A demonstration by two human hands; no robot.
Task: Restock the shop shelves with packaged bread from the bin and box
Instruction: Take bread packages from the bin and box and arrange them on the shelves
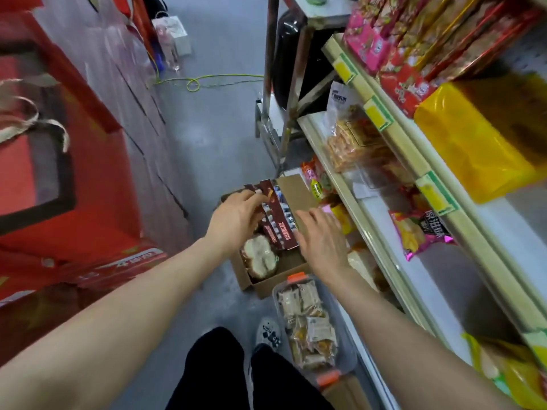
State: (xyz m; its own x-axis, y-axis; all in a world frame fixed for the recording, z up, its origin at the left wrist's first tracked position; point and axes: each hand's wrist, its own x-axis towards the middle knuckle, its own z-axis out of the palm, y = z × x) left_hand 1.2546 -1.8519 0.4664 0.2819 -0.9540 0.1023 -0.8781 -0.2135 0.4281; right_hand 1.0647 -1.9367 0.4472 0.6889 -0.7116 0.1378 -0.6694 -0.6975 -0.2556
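An open cardboard box (266,284) stands on the floor beside the shelves. In it lie brown-and-white snack packets (279,223) and a clear-wrapped bread (258,255). My left hand (233,220) pinches the top ends of the brown packets above the box. My right hand (321,235) hovers over the box's right side with fingers spread and nothing in it. A clear plastic bin (310,321) with orange latches, nearer to me, holds several small wrapped breads.
Shop shelves (381,184) run along the right with snack bags, red and pink boxes and a yellow-wrapped parcel (485,137). Red cartons (74,173) fill the left. A metal stand (278,84) and a yellow-green cable (207,79) lie further down the grey aisle. My shoe is near the bin.
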